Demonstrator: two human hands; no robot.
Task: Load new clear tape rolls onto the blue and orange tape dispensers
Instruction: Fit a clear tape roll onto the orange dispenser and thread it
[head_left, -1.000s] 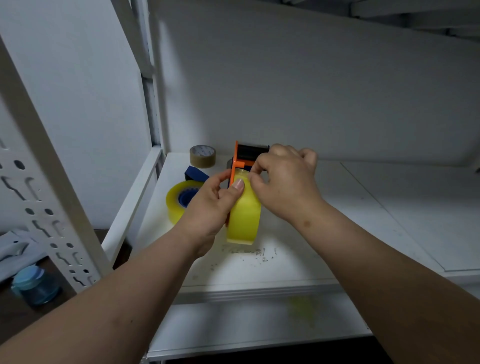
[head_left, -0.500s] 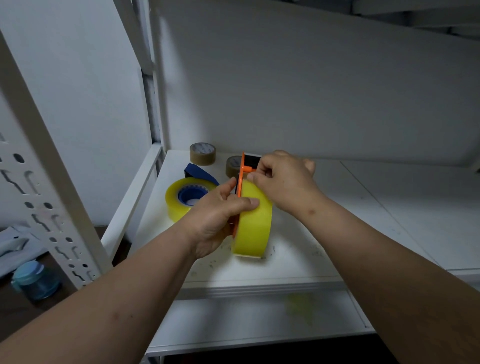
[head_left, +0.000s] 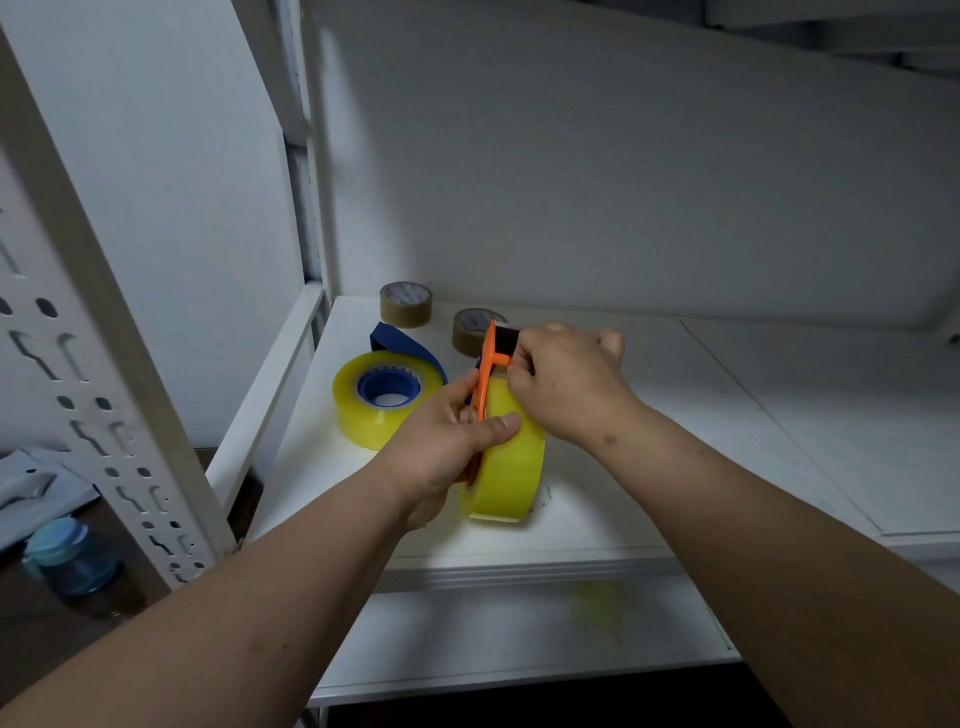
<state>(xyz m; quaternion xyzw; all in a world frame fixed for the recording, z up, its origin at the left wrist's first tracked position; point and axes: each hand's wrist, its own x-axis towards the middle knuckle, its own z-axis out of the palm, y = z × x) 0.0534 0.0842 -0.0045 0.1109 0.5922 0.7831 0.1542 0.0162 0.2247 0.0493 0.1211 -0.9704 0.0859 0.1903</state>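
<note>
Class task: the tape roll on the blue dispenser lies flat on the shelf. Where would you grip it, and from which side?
Grip the yellowish roll across its outer rim, coming from above. It lies flat with the blue dispenser hub filling its core, so the curved sides are free to pinch.

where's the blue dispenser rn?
Head view, left of centre: the blue dispenser lies flat on the white shelf with a clear tape roll around its hub, left of both hands, in front of the two brown tape rolls.
</note>
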